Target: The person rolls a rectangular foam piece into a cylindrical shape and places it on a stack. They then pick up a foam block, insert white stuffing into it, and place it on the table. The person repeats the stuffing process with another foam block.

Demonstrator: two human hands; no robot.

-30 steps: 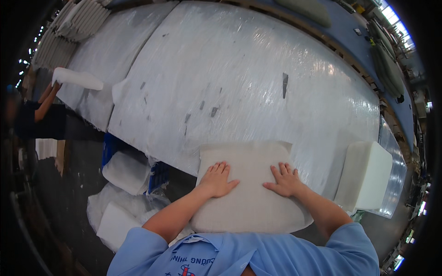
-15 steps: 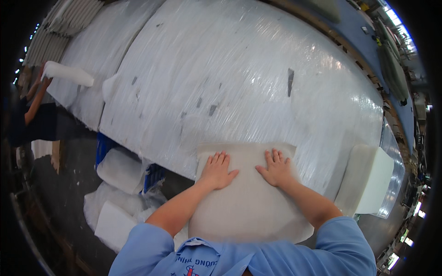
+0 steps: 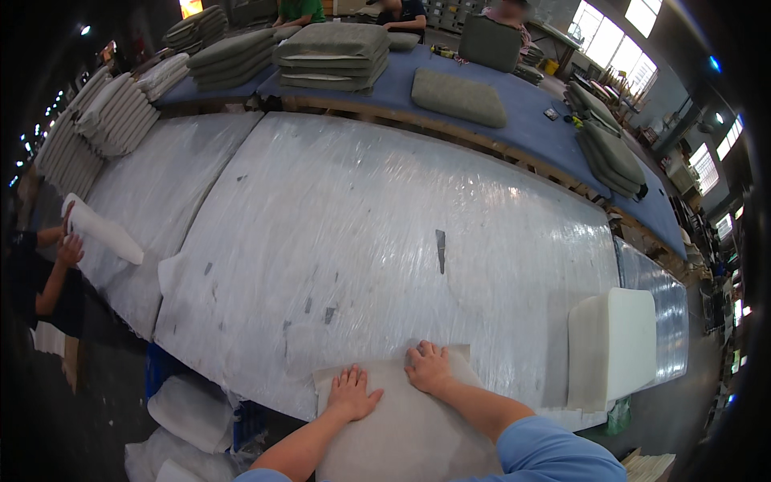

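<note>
A pale beige fabric sheet [image 3: 408, 438] lies at the near edge of the plastic-wrapped work table [image 3: 385, 241], its near part running out of view below. On its left part rests my left hand [image 3: 351, 395], palm down with the fingers apart. My right hand [image 3: 430, 367] lies near the sheet's far edge, fingers spread and slightly bent. Neither hand holds anything. A white foam cushion block [image 3: 630, 337], with a beige covering on its left side, stands on the table to the right of my hands.
Beyond the table runs a blue-topped bench [image 3: 385, 88] with stacked grey-green cushions [image 3: 331, 55]; people stand behind it. At far left, a co-worker's hands [image 3: 71, 245] hold a white foam piece [image 3: 104, 229]. White foam pieces [image 3: 191, 410] sit by a blue crate at lower left.
The view has tilted up, bringing the bench, cushion stacks and people into sight. Both hands still lie on the sheet, with the right now closer to its far edge.
</note>
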